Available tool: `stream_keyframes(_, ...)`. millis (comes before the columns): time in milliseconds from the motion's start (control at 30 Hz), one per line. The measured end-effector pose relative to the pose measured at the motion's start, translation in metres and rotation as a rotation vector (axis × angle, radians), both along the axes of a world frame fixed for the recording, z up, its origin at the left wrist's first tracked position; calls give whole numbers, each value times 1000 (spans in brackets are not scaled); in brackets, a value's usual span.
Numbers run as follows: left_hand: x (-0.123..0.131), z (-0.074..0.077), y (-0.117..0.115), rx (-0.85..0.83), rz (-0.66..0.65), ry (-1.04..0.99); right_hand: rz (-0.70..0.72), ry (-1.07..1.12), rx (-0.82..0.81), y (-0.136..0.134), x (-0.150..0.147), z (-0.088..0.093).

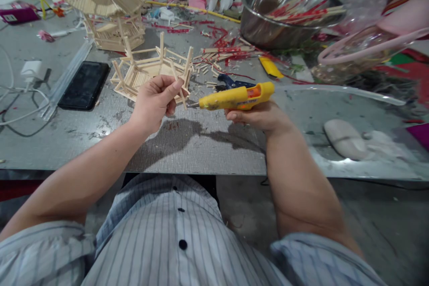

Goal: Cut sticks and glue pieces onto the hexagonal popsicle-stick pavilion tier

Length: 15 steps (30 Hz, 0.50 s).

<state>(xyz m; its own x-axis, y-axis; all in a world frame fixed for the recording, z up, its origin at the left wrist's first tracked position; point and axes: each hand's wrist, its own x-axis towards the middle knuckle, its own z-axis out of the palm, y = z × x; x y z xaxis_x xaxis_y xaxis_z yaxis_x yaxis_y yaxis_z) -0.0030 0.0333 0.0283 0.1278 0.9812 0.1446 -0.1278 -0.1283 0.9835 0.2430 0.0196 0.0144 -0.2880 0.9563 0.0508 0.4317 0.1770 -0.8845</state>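
Left hand [156,99] pinches a stick [183,99], right hand [259,117] grips the glue gun [228,99]; I see red-wrapped sticks [310,15] in a steel basin [271,35], smartphone [84,85] leftward.

Left hand [156,98] pinches, right hand [259,117] grips, forearms [296,161] extended forward.

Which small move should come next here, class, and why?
Probably dab glue on the stick's lower end: the left hand pinches it, and the glue gun in the right hand has its nozzle right by that end.
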Motion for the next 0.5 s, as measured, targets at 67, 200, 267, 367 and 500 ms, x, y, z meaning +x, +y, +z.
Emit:
stream_keyframes(67, 0, -1, 1, 1, 12, -5, -12, 4, -8, 0, 0, 1)
stream_keyframes(200, -1, -5, 3, 26, 52, 15, -15, -11, -15, 0, 0, 2)
stream_keyframes(267, -1, -8, 5, 42, 58, 16, -8, -13, -17, 0, 0, 2)
stream_keyframes(367, -2, -11, 7, 61, 50, 2, 2, -12, -7, -1, 0, 2)
stream_keyframes(500, -2, -14, 8, 91, 62, 3, 32, -16, 12, 0, 0, 3)
